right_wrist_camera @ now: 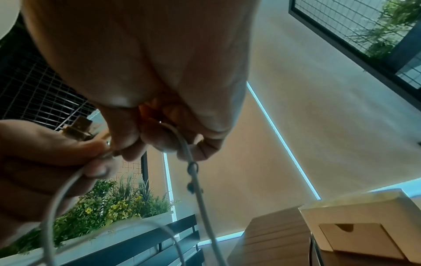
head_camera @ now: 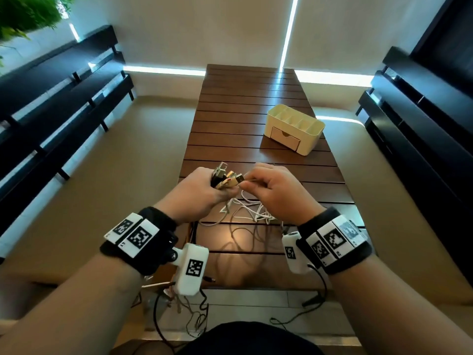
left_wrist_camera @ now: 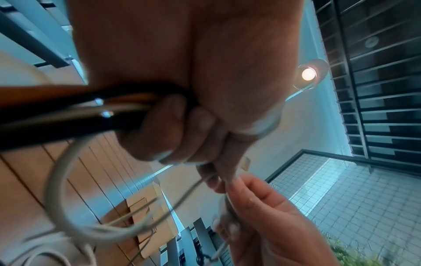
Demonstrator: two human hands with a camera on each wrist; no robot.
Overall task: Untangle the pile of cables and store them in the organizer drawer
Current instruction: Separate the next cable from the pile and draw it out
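My left hand (head_camera: pixel 204 187) grips a bundle of cable ends, and several USB plugs (head_camera: pixel 227 178) stick out above its fist. In the left wrist view the fingers (left_wrist_camera: pixel 173 126) curl round black and white cables (left_wrist_camera: pixel 75 111). My right hand (head_camera: pixel 266 187) pinches a thin white cable (right_wrist_camera: pixel 193 180) right beside those plugs. White cables (head_camera: pixel 245 213) hang from both hands in a loose tangle onto the slatted wooden table (head_camera: pixel 256 98). The cream organizer (head_camera: pixel 294 130) stands at the far right of the table, and its front drawer (head_camera: pixel 285 138) is closed.
The table is narrow, with floor on both sides. Dark benches (head_camera: pixel 58 98) line the left and dark shelving (head_camera: pixel 422 124) the right. More thin wires (head_camera: pixel 189 311) dangle below the table's near edge by my wrist cameras. A planter with greenery (right_wrist_camera: pixel 109 207) shows at the left.
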